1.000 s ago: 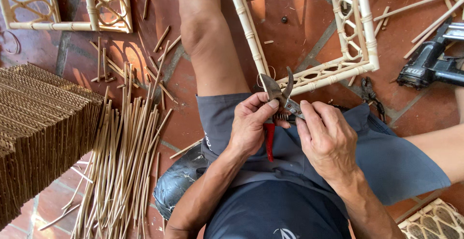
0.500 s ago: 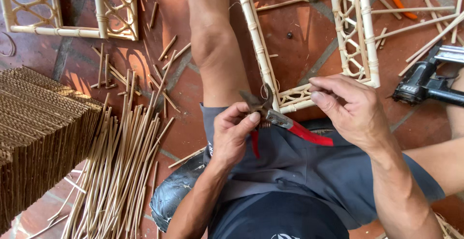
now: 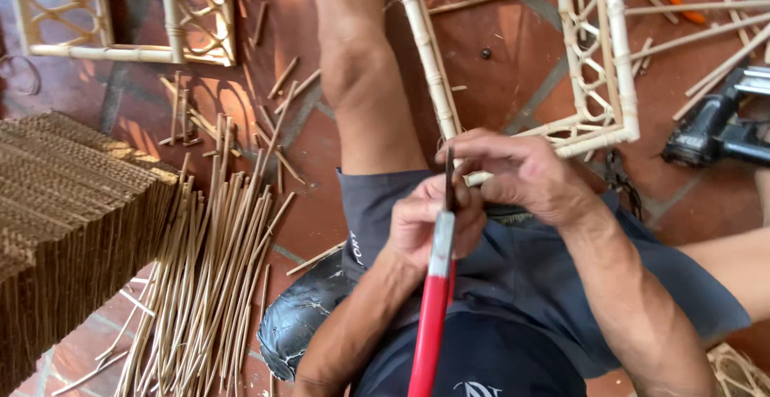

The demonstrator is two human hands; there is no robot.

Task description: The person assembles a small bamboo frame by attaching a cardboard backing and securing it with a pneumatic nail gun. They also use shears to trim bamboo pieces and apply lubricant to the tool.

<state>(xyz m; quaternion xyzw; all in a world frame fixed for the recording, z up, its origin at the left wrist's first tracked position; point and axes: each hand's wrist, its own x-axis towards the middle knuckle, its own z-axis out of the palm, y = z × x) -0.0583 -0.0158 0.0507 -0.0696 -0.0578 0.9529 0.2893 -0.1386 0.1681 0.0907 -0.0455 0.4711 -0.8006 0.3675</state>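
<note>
My left hand (image 3: 429, 224) grips red-handled pliers (image 3: 433, 309) near their head, the handles pointing back toward me and the dark jaws (image 3: 450, 179) pointing up. My right hand (image 3: 521, 174) is curled over the jaw end, fingers touching the tool and the left hand. Both hands hover over my lap in grey shorts. Just beyond them lies a pale rattan frame (image 3: 609, 60) with lattice work, its corner hidden behind my right hand.
A bundle of thin rattan sticks (image 3: 208, 277) lies on the red tile floor at left, beside a stack of woven panels (image 3: 64, 220). Another rattan frame (image 3: 120, 20) sits top left. A black power tool (image 3: 718, 128) lies at right. My bare leg (image 3: 361, 68) stretches forward.
The pliers have swung from lying sideways to standing end-on with the handles toward me. My right hand moved down from the frame onto the jaws.
</note>
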